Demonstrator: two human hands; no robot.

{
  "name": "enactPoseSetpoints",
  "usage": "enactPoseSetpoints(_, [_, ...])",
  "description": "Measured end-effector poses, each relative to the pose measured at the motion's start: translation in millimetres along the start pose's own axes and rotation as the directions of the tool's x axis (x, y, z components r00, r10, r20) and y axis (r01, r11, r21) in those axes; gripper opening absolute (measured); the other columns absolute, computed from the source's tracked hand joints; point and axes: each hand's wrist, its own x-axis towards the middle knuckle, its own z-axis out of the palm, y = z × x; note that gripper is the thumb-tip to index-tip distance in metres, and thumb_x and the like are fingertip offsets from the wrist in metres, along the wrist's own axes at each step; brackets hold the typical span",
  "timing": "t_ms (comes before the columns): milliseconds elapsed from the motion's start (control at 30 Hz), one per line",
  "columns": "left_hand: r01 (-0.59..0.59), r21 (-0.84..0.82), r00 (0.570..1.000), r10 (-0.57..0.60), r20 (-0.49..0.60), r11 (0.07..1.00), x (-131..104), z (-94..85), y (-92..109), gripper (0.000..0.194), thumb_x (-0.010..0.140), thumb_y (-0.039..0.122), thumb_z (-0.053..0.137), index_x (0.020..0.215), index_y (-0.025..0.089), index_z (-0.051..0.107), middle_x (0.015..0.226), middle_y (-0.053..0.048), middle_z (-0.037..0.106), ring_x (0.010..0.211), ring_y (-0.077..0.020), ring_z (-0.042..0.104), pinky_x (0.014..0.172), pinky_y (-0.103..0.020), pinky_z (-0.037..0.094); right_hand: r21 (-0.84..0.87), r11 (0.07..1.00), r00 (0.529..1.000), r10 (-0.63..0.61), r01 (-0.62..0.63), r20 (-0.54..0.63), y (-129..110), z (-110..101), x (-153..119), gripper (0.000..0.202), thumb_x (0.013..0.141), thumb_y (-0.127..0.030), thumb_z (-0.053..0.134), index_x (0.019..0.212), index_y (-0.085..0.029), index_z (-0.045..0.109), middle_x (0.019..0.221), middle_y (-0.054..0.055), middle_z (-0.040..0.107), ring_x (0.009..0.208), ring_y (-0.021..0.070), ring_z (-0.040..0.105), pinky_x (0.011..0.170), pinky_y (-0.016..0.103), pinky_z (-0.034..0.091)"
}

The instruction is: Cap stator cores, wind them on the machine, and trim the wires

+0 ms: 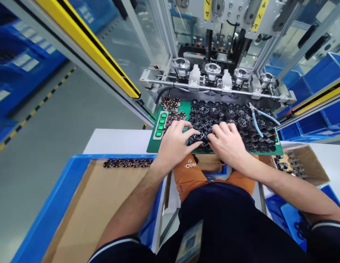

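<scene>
Rows of black toothed ring-shaped parts (204, 111) stand close together on a green work surface (153, 146). My left hand (176, 143) is at their left front, with thumb and forefinger curved around one black ring-shaped part (195, 138). Just right of it, my right hand (229, 144) has its fingers curled down among the black parts, and whatever its fingertips grip is hidden. Copper-wound rings (171, 105) lie in a cluster beyond my left hand. Pliers with light-blue handles (257, 122) rest on top of the black parts to the right.
Behind the parts runs a machine rail with several round metal fixtures (212, 69). Green-lit buttons (160, 127) sit at the left edge. A blue bin (74, 171), cardboard-lined, holds a row of wound rings (127, 163). At right is a cardboard box (309, 164) of small parts.
</scene>
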Motion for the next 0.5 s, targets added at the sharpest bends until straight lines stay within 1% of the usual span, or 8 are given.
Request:
enactPoseSetpoints(133, [0.044, 0.022, 0.999, -0.044, 0.022, 0.999, 2, 19.3, 1, 0.012, 0.106, 0.029, 0.089, 0.116, 0.024, 0.088, 0.130, -0.016, 0.076, 0.127, -0.0379, 0.068, 0.113, -0.059, 0.060, 0.045, 0.999, 1.000, -0.012, 0.011, 0.028, -10, 16, 22, 0.035, 0.117, -0.010, 0.053, 0.114, -0.013, 0.088, 0.123, 0.021, 0.078, 0.122, 0.0364, 0.062, 0.103, 0.049, 0.049])
enactPoseSetpoints(267, [0.070, -0.002, 0.997, -0.070, -0.009, 0.998, -4, 14.4, 4, 0.007, 0.105, 0.031, 0.091, 0.108, 0.026, 0.088, 0.138, -0.014, 0.080, 0.133, -0.0380, 0.068, 0.116, -0.059, 0.060, 0.093, 0.996, 0.999, -0.019, 0.016, 0.037, 3, 11, 19, 0.032, 0.117, -0.011, 0.056, 0.108, -0.013, 0.086, 0.126, 0.022, 0.079, 0.125, 0.0381, 0.066, 0.105, 0.052, 0.055])
enactPoseSetpoints(300, [0.079, -0.051, 0.996, -0.081, -0.039, 0.996, -7, 10.8, 8, 0.007, 0.106, 0.032, 0.091, 0.106, 0.026, 0.087, 0.141, -0.012, 0.081, 0.134, -0.0367, 0.070, 0.119, -0.058, 0.059, 0.140, 0.990, 1.000, -0.014, 0.012, 0.009, 7, 6, 13, 0.027, 0.117, -0.014, 0.059, 0.109, -0.014, 0.084, 0.130, 0.022, 0.079, 0.127, 0.0383, 0.067, 0.106, 0.052, 0.057])
enactPoseSetpoints(367, [0.101, -0.326, 0.980, -0.150, -0.129, 0.940, -14, 3.9, 18, 0.013, 0.103, 0.032, 0.095, 0.100, 0.026, 0.084, 0.140, -0.008, 0.085, 0.133, -0.0327, 0.076, 0.122, -0.055, 0.060, 0.379, 0.925, 0.995, 0.023, 0.014, -0.093, 15, -5, -4, 0.014, 0.116, -0.022, 0.069, 0.108, -0.018, 0.079, 0.136, 0.020, 0.078, 0.124, 0.0350, 0.071, 0.104, 0.050, 0.062])
enactPoseSetpoints(400, [0.097, -0.503, 0.964, -0.207, -0.167, 0.859, -18, 1.2, 25, 0.019, 0.099, 0.033, 0.100, 0.099, 0.025, 0.083, 0.135, -0.007, 0.087, 0.129, -0.0302, 0.079, 0.119, -0.051, 0.063, 0.559, 0.829, 0.989, 0.065, 0.022, -0.135, 18, -11, -14, 0.011, 0.115, -0.027, 0.074, 0.106, -0.021, 0.075, 0.137, 0.017, 0.079, 0.116, 0.0305, 0.074, 0.100, 0.047, 0.065])
enactPoseSetpoints(433, [0.081, -0.659, 0.945, -0.267, -0.188, 0.748, -21, -0.8, 32, 0.025, 0.094, 0.035, 0.105, 0.100, 0.026, 0.082, 0.129, -0.005, 0.089, 0.123, -0.0276, 0.083, 0.112, -0.045, 0.067, 0.742, 0.670, 0.981, 0.127, 0.025, -0.148, 20, -16, -24, 0.013, 0.114, -0.031, 0.079, 0.106, -0.024, 0.071, 0.136, 0.013, 0.080, 0.105, 0.0250, 0.076, 0.092, 0.042, 0.067])
enactPoseSetpoints(467, [0.063, -0.770, 0.929, -0.319, -0.188, 0.635, -23, -2.3, 38, 0.032, 0.090, 0.038, 0.108, 0.108, 0.028, 0.084, 0.122, -0.004, 0.089, 0.113, -0.0250, 0.086, 0.099, -0.039, 0.071, 0.886, 0.463, 0.973, 0.195, 0.018, -0.122, 20, -22, -34, 0.018, 0.112, -0.034, 0.083, 0.109, -0.026, 0.068, 0.136, 0.010, 0.080, 0.093, 0.0198, 0.076, 0.083, 0.037, 0.067])
enactPoseSetpoints(500, [0.055, -0.833, 0.918, -0.355, -0.174, 0.551, -25, -3.6, 44, 0.041, 0.088, 0.043, 0.109, 0.120, 0.032, 0.085, 0.117, -0.003, 0.089, 0.102, -0.0224, 0.087, 0.084, -0.032, 0.072, 0.969, 0.246, 0.967, 0.249, -0.001, -0.062, 19, -27, -44, 0.023, 0.110, -0.037, 0.087, 0.117, -0.028, 0.067, 0.136, 0.007, 0.080, 0.084, 0.0159, 0.077, 0.075, 0.033, 0.067])
